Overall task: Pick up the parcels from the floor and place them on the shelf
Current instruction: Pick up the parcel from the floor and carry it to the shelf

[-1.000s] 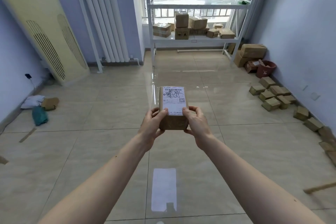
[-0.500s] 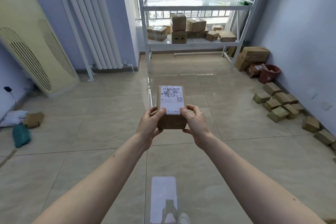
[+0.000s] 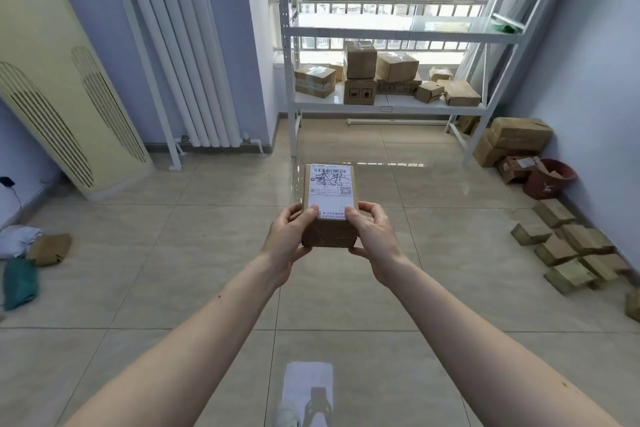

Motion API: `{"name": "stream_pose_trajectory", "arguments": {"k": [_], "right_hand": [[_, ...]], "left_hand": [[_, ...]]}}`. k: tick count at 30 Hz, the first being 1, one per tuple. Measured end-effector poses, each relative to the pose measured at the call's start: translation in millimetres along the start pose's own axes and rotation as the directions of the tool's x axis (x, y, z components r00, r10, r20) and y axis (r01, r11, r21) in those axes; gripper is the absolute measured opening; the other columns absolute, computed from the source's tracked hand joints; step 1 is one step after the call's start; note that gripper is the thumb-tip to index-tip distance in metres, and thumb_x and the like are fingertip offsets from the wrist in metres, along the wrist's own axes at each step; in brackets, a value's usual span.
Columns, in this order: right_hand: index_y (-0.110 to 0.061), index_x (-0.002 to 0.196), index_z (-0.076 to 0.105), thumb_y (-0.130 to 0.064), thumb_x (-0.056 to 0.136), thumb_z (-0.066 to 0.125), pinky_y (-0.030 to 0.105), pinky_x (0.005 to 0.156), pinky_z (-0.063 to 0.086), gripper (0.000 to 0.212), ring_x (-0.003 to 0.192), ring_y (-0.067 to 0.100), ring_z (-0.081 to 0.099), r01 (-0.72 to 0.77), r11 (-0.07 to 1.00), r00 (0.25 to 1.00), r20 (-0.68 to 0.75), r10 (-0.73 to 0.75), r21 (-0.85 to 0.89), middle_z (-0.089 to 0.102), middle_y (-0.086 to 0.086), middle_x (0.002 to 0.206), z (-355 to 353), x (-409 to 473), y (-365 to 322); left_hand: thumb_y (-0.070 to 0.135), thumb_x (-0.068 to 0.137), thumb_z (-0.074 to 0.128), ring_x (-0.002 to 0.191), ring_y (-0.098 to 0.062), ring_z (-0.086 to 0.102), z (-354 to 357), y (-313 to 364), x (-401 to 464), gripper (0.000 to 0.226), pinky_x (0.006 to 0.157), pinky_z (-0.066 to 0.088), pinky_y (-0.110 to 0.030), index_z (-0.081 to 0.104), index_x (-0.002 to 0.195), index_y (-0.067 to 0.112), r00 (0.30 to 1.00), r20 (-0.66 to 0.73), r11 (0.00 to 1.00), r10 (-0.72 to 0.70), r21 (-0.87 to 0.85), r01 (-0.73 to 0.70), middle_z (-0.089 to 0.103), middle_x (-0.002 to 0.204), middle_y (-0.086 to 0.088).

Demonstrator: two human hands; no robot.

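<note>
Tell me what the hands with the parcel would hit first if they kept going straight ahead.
Probably the shelf: the left hand and right hand hold the parcel toward it over bare floor, though depth is unclear.

The parcel (image 3: 329,218) is matt brown cardboard with a smooth white paper label (image 3: 331,191) and glossy clear tape over its near face. The floor (image 3: 221,253) is glossy beige tile that mirrors the window light. The shelf (image 3: 388,104) is white-painted metal with smooth, shiny boards.

Both hands, left hand (image 3: 289,239) and right hand (image 3: 372,239), grip a labelled parcel (image 3: 329,208) above the tiled floor (image 3: 207,253). Ahead, the white shelf (image 3: 388,107) carries more boxes (image 3: 360,74) on its lower board
</note>
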State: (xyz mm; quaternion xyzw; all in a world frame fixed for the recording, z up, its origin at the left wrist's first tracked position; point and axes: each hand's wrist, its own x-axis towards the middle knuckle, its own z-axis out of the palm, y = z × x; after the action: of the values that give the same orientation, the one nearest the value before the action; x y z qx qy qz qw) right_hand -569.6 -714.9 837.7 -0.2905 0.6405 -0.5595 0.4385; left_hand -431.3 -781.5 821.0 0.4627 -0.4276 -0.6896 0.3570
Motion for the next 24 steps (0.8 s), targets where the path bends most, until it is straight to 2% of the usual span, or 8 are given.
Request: {"name": "stream_pose_trajectory", "arguments": {"k": [4, 9, 12, 15, 18, 24], "right_hand": [[-0.023, 0.122, 0.048, -0.033, 0.097, 0.060, 0.051, 0.096, 0.051, 0.029, 0.108, 0.022, 0.065, 0.017, 1.000, 1.000, -0.008, -0.017, 0.003, 0.071, -0.001, 0.119, 16, 63, -16], [-0.023, 0.120, 0.048, -0.032, 0.097, 0.059, 0.052, 0.096, 0.051, 0.027, 0.099, 0.018, 0.063, 0.041, 0.999, 0.999, -0.031, -0.040, 0.032, 0.071, -0.009, 0.105, 46, 146, -43], [-0.022, 0.120, 0.048, -0.031, 0.097, 0.059, 0.047, 0.091, 0.051, 0.027, 0.097, 0.017, 0.063, 0.049, 0.997, 0.998, -0.050, -0.046, 0.055, 0.070, -0.011, 0.103, 61, 191, -59], [-0.022, 0.121, 0.048, -0.032, 0.097, 0.059, 0.049, 0.094, 0.051, 0.029, 0.100, 0.017, 0.063, 0.041, 0.998, 0.997, -0.063, -0.037, 0.050, 0.070, -0.008, 0.108, 70, 235, -72], [-0.022, 0.123, 0.048, -0.033, 0.097, 0.059, 0.050, 0.095, 0.051, 0.031, 0.103, 0.018, 0.063, 0.038, 0.998, 0.997, -0.068, -0.035, 0.042, 0.070, -0.006, 0.112, 78, 281, -84], [-0.019, 0.128, 0.049, -0.033, 0.096, 0.060, 0.049, 0.094, 0.051, 0.037, 0.107, 0.021, 0.065, 0.051, 0.998, 0.997, -0.068, -0.048, 0.043, 0.071, -0.003, 0.115, 84, 383, -109]], "left_hand": [[0.036, 0.091, 0.068, 0.121, -0.027, 0.063, -2, 23, 65, 0.049, 0.082, 0.052, -0.036, 0.054, 0.134, 0.019, 1.000, 0.004, 1.000, 0.016, 0.002, -0.016, 0.064, 0.135, -0.006], [0.035, 0.091, 0.068, 0.107, -0.022, 0.063, -8, 67, 152, 0.047, 0.077, 0.051, -0.033, 0.054, 0.134, 0.019, 0.999, 0.041, 0.999, 0.032, 0.014, -0.033, 0.065, 0.135, -0.006], [0.035, 0.091, 0.068, 0.115, -0.025, 0.064, -10, 90, 202, 0.049, 0.077, 0.051, -0.034, 0.053, 0.135, 0.019, 0.999, 0.040, 0.999, 0.032, 0.029, -0.033, 0.064, 0.136, -0.006], [0.037, 0.091, 0.068, 0.125, -0.027, 0.062, -9, 107, 246, 0.051, 0.079, 0.052, -0.035, 0.052, 0.136, 0.020, 0.999, 0.044, 0.999, 0.015, 0.038, -0.017, 0.064, 0.136, -0.004], [0.036, 0.091, 0.068, 0.124, -0.028, 0.062, -6, 124, 292, 0.052, 0.076, 0.052, -0.033, 0.051, 0.137, 0.021, 0.999, 0.042, 0.999, 0.016, 0.037, -0.017, 0.064, 0.135, -0.004], [0.036, 0.091, 0.069, 0.123, -0.029, 0.062, 11, 156, 391, 0.051, 0.080, 0.054, -0.035, 0.052, 0.136, 0.021, 0.999, 0.042, 0.999, 0.033, 0.031, -0.035, 0.064, 0.134, -0.005]]}}
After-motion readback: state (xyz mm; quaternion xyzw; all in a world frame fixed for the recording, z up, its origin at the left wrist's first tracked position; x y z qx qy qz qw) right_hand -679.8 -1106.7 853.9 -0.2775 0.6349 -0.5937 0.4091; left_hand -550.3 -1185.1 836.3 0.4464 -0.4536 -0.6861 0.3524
